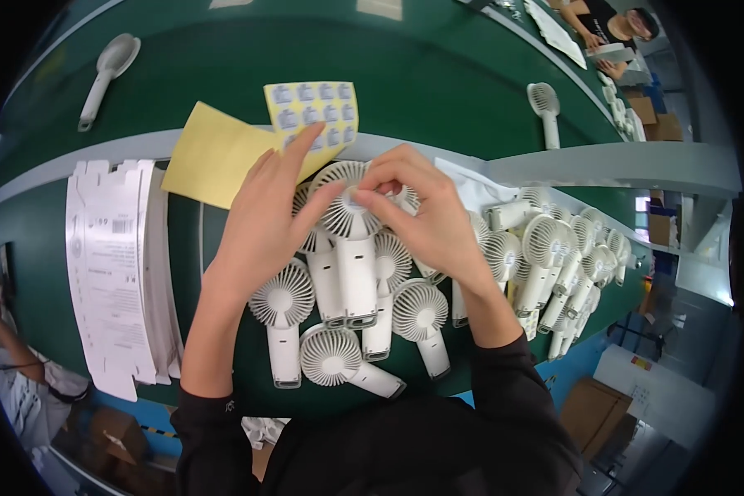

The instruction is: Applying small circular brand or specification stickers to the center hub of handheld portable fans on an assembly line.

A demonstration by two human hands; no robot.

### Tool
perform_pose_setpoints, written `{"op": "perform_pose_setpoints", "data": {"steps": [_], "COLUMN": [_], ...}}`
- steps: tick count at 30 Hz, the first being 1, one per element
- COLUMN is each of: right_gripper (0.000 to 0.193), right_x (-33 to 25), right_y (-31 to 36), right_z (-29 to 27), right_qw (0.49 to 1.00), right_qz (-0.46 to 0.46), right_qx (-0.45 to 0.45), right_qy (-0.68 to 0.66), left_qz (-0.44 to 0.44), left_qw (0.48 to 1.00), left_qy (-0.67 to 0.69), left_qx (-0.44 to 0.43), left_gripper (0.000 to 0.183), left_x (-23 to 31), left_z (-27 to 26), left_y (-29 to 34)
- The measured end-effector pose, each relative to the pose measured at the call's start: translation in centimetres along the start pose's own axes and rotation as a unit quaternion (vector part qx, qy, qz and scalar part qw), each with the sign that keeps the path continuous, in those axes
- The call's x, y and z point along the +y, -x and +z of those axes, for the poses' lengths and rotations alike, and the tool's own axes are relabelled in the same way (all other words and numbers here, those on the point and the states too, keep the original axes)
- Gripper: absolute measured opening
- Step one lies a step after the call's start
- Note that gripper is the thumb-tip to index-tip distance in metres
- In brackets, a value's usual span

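Observation:
A white handheld fan (356,269) lies face up on top of other fans in front of me, its round grille under both hands. My right hand (413,202) pinches thumb and forefinger together over the middle of that grille; whatever sits between the tips is too small to make out. With fingers spread, my left hand (269,211) rests its thumb at the grille's hub, while its forefinger reaches over a sheet of small grey labels (331,91). Beneath that sheet lies a plain yellow backing sheet (211,157). Other fans, such as one at the left (283,302), surround the stack.
A stack of flat printed white cartons (112,273) lies left. Many fans (546,244) are heaped right. Beyond a grey rail (587,165), single fans (107,74) (544,103) lie on a green belt (438,74). One person (608,33) works far right, another (25,372) sits left.

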State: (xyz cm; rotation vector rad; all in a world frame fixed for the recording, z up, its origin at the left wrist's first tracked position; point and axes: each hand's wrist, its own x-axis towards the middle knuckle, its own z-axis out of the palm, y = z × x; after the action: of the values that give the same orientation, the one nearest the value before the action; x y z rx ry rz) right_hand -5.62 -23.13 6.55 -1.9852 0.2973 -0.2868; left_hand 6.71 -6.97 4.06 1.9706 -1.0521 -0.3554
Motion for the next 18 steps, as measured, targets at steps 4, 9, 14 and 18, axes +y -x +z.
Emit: {"op": "perform_pose_setpoints", "data": {"steps": [4,9,14,18], "right_gripper": [0.009,0.009,0.009,0.009], "right_x": [0.0,0.03,0.23,0.22], "right_y": [0.06,0.15,0.15,0.14], "right_z": [-0.05,0.06,0.05,0.09], "right_qw": [1.0,1.0,1.0,0.999], "right_qz": [0.004,0.0,-0.004,-0.006], "right_qx": [-0.005,-0.002,-0.002,0.003], "right_qy": [0.014,0.028,0.025,0.033], "left_qz": [-0.012,-0.032,0.006,0.015], "left_qw": [1.0,0.999,1.0,1.0], "left_qy": [-0.024,-0.006,-0.013,-0.01], "left_qx": [-0.012,-0.024,0.004,0.007], "left_gripper": [0.057,0.055,0.054,0.052], "left_x": [0.01,0.12,-0.15,-0.14], "left_z": [-0.02,0.05,0.52,0.55], "left_y": [-0.06,-0.02,0.02,0.06]}}
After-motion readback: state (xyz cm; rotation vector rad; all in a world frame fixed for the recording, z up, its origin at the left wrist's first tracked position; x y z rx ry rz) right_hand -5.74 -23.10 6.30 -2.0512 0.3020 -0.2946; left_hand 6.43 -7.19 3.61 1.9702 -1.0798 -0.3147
